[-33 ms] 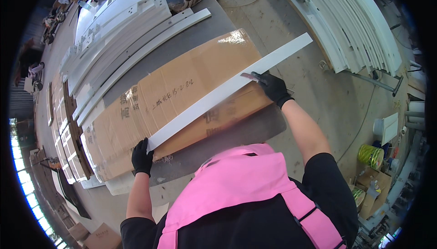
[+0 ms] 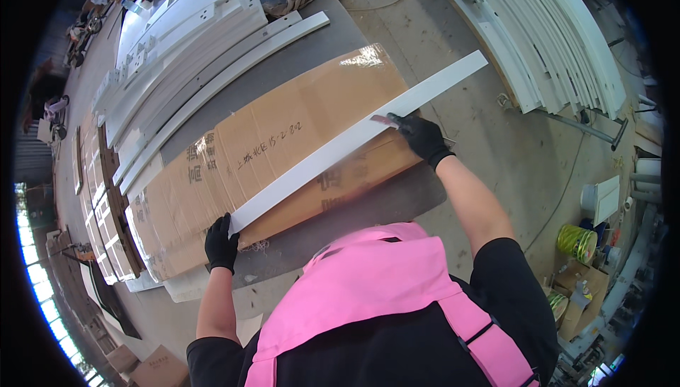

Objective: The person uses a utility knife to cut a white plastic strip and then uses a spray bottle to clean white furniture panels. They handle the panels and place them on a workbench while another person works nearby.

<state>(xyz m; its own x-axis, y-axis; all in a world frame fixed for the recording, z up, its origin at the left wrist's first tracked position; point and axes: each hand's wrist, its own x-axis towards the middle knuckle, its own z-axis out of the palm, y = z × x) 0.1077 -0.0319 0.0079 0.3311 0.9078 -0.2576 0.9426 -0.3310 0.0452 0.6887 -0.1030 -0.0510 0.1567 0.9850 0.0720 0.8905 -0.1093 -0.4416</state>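
The left gloved hand [image 2: 222, 243] pinches the lower-left end of the white strip [image 2: 312, 171], laid diagonally across the cardboard carton [image 2: 262, 132]. The right gloved hand [image 2: 423, 137] grips a thin flat tool [image 2: 382, 120] at the strip; its held portion is hidden.

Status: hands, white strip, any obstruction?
Left hand on near end of white strip. Right hand gripping small flat tool at strip. Strip angled across cardboard, far end overhanging. No obstruction visible.

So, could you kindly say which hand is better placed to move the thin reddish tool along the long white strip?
Probably the right hand: black-gloved, it holds the thin reddish tool over the long white strip, while the black-gloved left hand touches the strip's left end.
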